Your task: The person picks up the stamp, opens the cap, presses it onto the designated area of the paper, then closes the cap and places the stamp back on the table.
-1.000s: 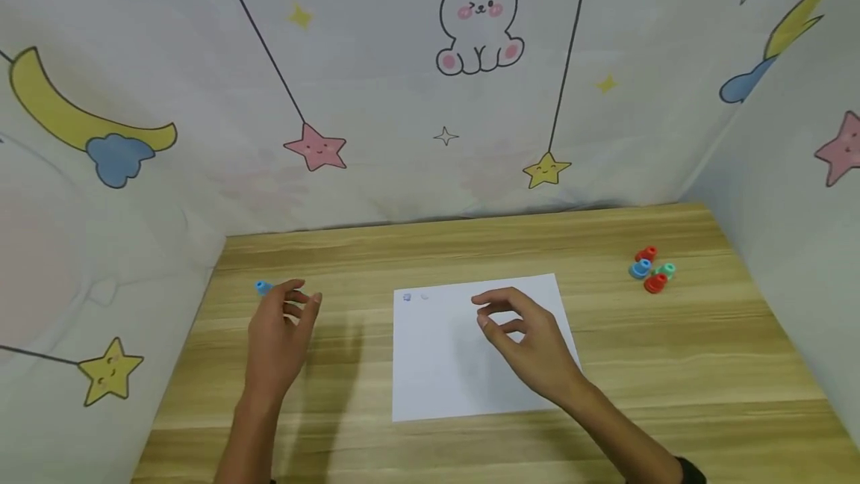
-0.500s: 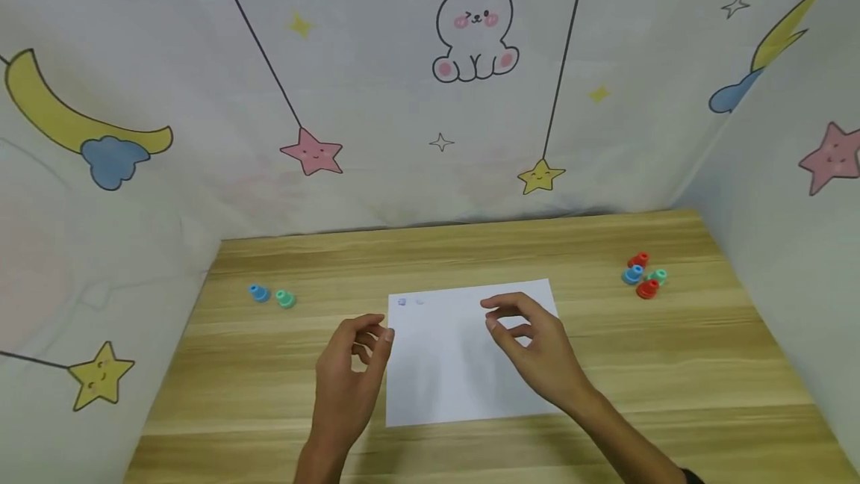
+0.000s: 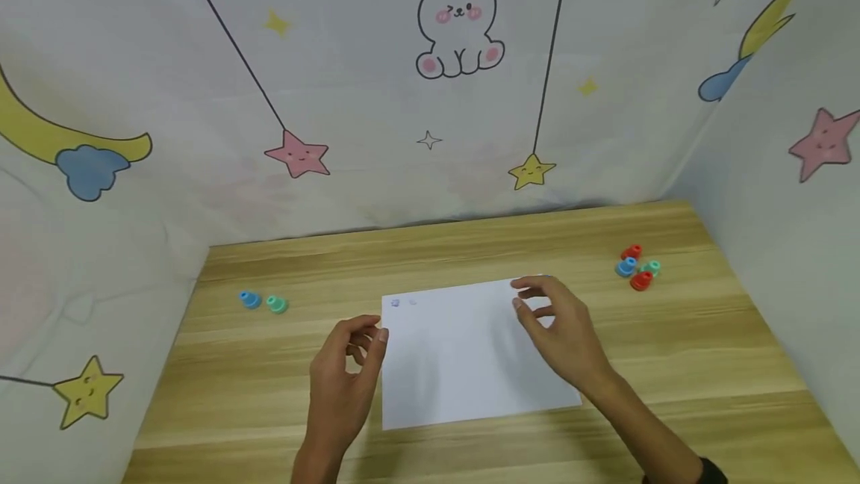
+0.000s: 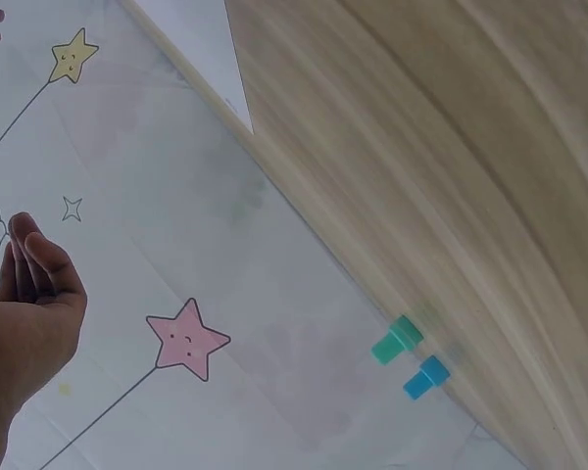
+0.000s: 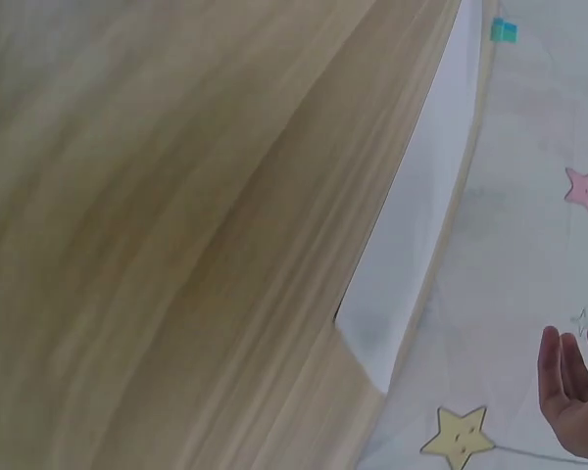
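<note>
A white sheet of paper (image 3: 463, 372) lies on the table, with two small faint bluish marks near its top left corner. Beside the sheet's left edge my left hand (image 3: 344, 383) hovers, fingers loosely bent around nothing. My right hand (image 3: 567, 334) is over the paper's upper right part, also holding nothing, its thumb and index finger apart. Left of the sheet stand a blue stamp (image 3: 251, 299) and a green stamp (image 3: 277, 305), both seen again in the left wrist view. Far right, a blue stamp (image 3: 626, 267), a green stamp (image 3: 650, 268) and two red stamps (image 3: 641, 281) are clustered.
The wood-grain table (image 3: 322, 275) is bounded at the back and both sides by a white cloth (image 3: 376, 95) printed with stars, moons and a rabbit. The stamp cluster sits near the table's right side.
My left hand has moved right, from beside the left stamps to the paper's left edge, uncovering the green stamp. My right hand has shifted right over the sheet. The stamps stay put.
</note>
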`<state>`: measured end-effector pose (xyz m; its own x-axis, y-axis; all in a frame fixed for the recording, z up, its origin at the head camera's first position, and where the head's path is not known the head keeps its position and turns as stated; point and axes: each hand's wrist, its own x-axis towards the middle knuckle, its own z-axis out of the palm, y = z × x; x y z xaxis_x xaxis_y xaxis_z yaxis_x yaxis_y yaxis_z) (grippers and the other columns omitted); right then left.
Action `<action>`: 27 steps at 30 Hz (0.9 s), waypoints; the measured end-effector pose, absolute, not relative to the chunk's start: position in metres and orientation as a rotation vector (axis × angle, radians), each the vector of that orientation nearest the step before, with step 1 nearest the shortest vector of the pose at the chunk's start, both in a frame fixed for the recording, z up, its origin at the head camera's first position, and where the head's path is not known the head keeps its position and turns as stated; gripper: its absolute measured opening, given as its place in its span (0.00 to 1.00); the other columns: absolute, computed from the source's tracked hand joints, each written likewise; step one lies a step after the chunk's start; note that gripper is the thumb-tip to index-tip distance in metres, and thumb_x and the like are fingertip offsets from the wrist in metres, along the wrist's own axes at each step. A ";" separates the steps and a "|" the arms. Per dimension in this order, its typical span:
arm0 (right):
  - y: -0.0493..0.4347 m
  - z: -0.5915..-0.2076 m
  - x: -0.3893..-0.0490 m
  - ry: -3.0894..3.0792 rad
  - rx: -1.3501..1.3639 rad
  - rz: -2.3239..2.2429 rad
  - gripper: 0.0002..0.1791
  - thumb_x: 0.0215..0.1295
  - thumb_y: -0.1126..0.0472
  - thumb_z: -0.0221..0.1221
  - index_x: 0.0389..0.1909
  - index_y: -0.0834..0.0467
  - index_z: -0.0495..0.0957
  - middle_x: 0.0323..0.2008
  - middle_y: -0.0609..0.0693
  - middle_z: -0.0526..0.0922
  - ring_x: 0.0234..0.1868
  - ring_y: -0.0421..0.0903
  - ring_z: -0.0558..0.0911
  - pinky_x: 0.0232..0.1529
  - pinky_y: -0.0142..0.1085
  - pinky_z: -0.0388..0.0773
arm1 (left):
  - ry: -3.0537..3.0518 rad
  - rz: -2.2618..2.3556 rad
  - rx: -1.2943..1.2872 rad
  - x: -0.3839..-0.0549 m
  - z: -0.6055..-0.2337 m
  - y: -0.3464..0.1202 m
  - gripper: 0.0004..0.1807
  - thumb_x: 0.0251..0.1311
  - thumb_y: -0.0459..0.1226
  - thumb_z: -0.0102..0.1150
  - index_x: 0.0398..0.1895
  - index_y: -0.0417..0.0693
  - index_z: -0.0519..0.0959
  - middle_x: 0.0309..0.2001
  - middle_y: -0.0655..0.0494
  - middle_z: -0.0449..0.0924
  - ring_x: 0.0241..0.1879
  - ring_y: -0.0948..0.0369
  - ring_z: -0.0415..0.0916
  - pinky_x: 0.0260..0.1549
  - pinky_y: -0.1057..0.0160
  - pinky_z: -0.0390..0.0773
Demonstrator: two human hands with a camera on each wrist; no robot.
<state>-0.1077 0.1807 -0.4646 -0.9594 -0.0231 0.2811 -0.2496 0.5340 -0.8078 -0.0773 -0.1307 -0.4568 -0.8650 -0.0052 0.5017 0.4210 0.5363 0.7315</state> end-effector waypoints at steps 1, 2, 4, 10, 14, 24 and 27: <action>0.189 -0.465 -0.110 -2.547 0.190 1.357 0.15 0.73 0.67 0.65 0.58 0.57 0.80 0.54 0.50 0.86 0.53 0.47 0.86 0.45 0.31 0.86 | -2.329 -1.279 -0.337 -0.077 -0.457 -0.131 0.14 0.68 0.27 0.68 0.54 0.43 0.83 0.40 0.60 0.84 0.36 0.65 0.79 0.33 0.73 0.76; 0.199 -0.466 -0.113 -2.555 0.147 1.319 0.15 0.74 0.66 0.64 0.59 0.58 0.80 0.54 0.52 0.86 0.53 0.49 0.86 0.45 0.31 0.86 | -2.327 -1.276 -0.336 -0.077 -0.457 -0.132 0.14 0.67 0.26 0.68 0.54 0.43 0.83 0.40 0.60 0.84 0.36 0.65 0.79 0.32 0.74 0.76; 0.220 -0.469 -0.119 -2.573 0.055 1.258 0.14 0.76 0.65 0.61 0.59 0.60 0.80 0.55 0.56 0.85 0.54 0.53 0.85 0.46 0.35 0.87 | -2.320 -1.267 -0.333 -0.076 -0.456 -0.134 0.14 0.66 0.25 0.68 0.53 0.42 0.83 0.39 0.59 0.84 0.36 0.65 0.79 0.32 0.74 0.76; 0.284 -0.480 -0.130 -2.680 -0.191 0.958 0.18 0.77 0.62 0.58 0.61 0.69 0.77 0.56 0.72 0.79 0.53 0.69 0.80 0.46 0.61 0.82 | -2.314 -1.253 -0.341 -0.075 -0.455 -0.138 0.14 0.66 0.24 0.68 0.53 0.41 0.83 0.40 0.58 0.85 0.36 0.64 0.78 0.32 0.74 0.75; 0.312 -0.486 -0.133 -2.744 -0.357 0.801 0.21 0.73 0.62 0.61 0.59 0.72 0.77 0.55 0.80 0.75 0.52 0.78 0.76 0.40 0.68 0.79 | -2.323 -1.245 -0.340 -0.074 -0.454 -0.140 0.14 0.66 0.25 0.67 0.53 0.42 0.83 0.39 0.59 0.85 0.35 0.65 0.78 0.32 0.74 0.75; 0.329 -0.491 -0.138 -2.867 -0.397 0.770 0.18 0.74 0.64 0.58 0.55 0.75 0.78 0.53 0.80 0.75 0.52 0.80 0.77 0.41 0.68 0.77 | -2.355 -1.201 -0.307 -0.070 -0.453 -0.142 0.13 0.69 0.26 0.67 0.54 0.44 0.83 0.40 0.61 0.84 0.35 0.66 0.78 0.33 0.73 0.74; 0.331 -0.491 -0.138 -2.867 -0.400 0.801 0.17 0.74 0.66 0.55 0.54 0.75 0.78 0.52 0.79 0.76 0.52 0.79 0.77 0.43 0.68 0.76 | -2.358 -1.200 -0.307 -0.070 -0.453 -0.143 0.13 0.69 0.27 0.67 0.54 0.44 0.83 0.40 0.61 0.84 0.36 0.66 0.78 0.33 0.73 0.74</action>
